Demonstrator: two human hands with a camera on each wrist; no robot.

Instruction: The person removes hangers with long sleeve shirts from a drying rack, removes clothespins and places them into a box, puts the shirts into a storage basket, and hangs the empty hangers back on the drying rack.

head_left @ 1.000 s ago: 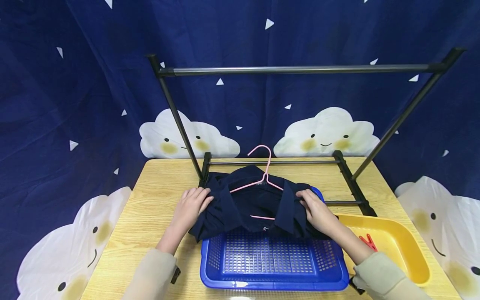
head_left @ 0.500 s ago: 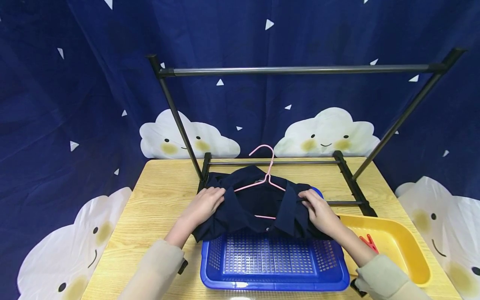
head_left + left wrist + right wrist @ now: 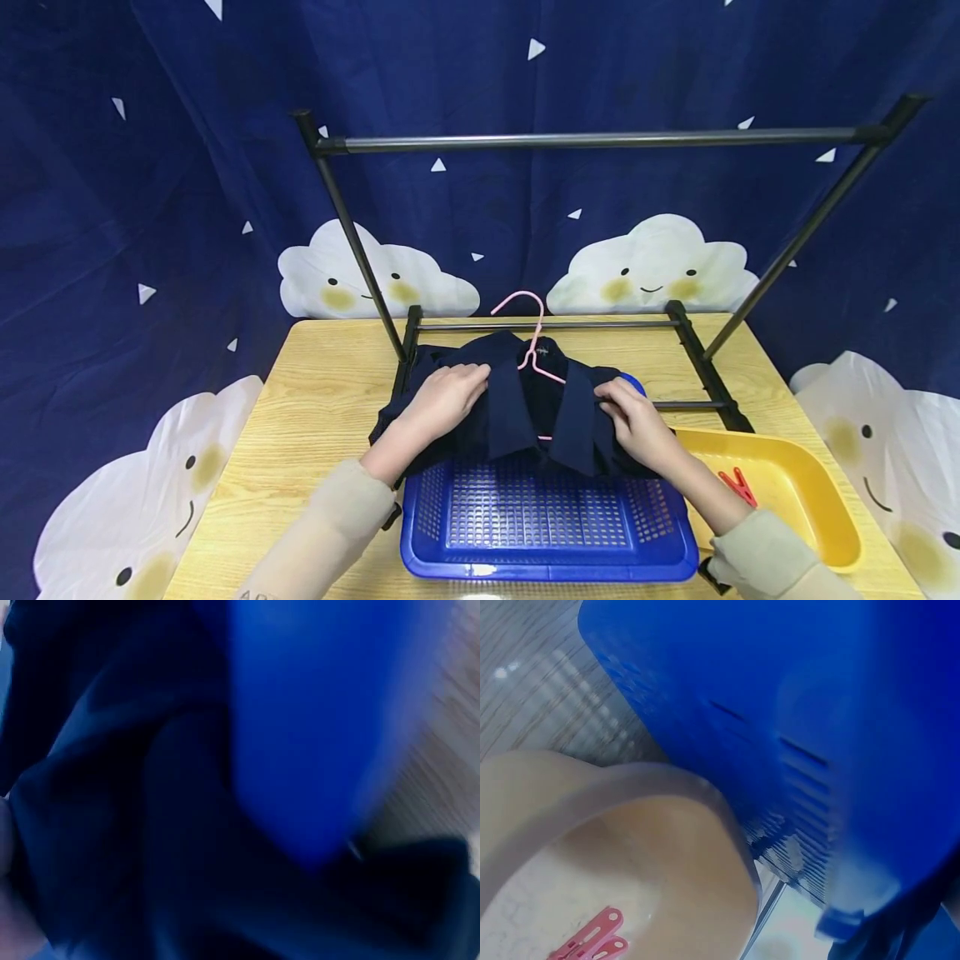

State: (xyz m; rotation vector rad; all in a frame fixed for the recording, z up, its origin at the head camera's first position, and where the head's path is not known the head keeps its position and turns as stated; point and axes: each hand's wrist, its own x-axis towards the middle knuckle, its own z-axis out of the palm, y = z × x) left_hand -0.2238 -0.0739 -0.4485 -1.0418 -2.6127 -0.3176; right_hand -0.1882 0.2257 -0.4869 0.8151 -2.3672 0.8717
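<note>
The left hand [image 3: 450, 398] is clamped on the shirt [image 3: 510, 408] beside the collar, fingers bent and thumb close in, though the cloth hides what lies under the tips. The right hand [image 3: 636, 423] pinches the other front of it, just outside the opposite collar flap. So the shirt has 2 grips, with the neck gaping between them. It lies bunched across the back part of the blue basket [image 3: 551, 572], spilling past the basket's left side.

The cloth looks soft, thin and light; it should fold wherever it is pushed and keep no shape of its own, so it probably wants holding at 2 spots, by the collar edges or shoulders. It is unlikely to be harmed by a firm pinch.

The pink hanger [image 3: 536, 333] sits partly inside the neck, hook standing out above the collar. It seems light and stiff, perhaps smooth enough to slide under fabric; its neck, below the hook, looks the best hold.

Right of the basket, a yellow tray [image 3: 817, 500] holds a red clip [image 3: 738, 486]. The black rack [image 3: 600, 140] stands behind on the worktop [image 3: 322, 375].
</note>
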